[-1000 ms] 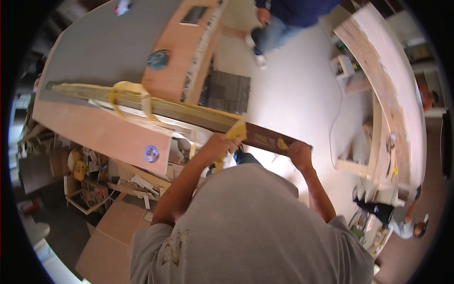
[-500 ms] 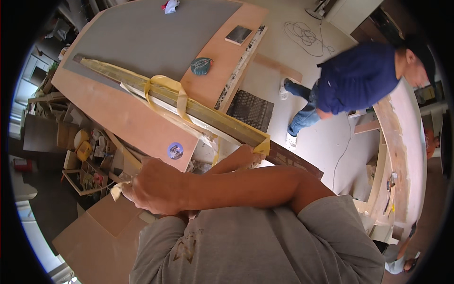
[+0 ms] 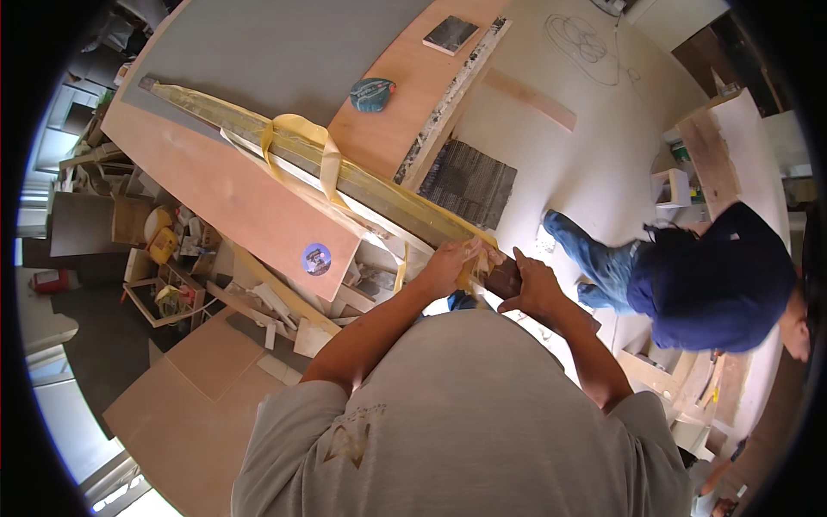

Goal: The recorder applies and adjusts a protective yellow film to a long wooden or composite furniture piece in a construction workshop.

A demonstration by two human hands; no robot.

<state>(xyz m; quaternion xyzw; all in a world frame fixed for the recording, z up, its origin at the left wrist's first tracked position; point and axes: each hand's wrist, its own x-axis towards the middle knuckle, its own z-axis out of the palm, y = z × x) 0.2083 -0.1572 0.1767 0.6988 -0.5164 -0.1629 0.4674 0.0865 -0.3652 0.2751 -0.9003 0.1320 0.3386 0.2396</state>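
A long narrow board (image 3: 405,214), edged with yellow masking tape, runs diagonally from the far left toward me. Its near end is bare dark brown wood (image 3: 502,280). My left hand (image 3: 444,269) is closed, fingertips pinching crumpled yellow masking tape (image 3: 469,274) where the taped part ends. Just right of it, my right hand (image 3: 538,289) grips the brown end, thumb and forefinger on either side; its other fingers are partly hidden. A loose loop of tape (image 3: 331,172) stands up midway along the board.
Beneath the board lies a large wooden panel (image 3: 198,164) with a grey sheet. A teal pouch-like item (image 3: 372,95) and a dark square block (image 3: 450,34) rest on it. At right, a person in navy (image 3: 715,284) bends over a workbench. Wood scraps (image 3: 276,310) lie at left.
My right hand, earlier crossed over to the left with a bit of tape, is now on the board's brown end. My left stays near the tape's end. The person in navy has moved nearer and right.
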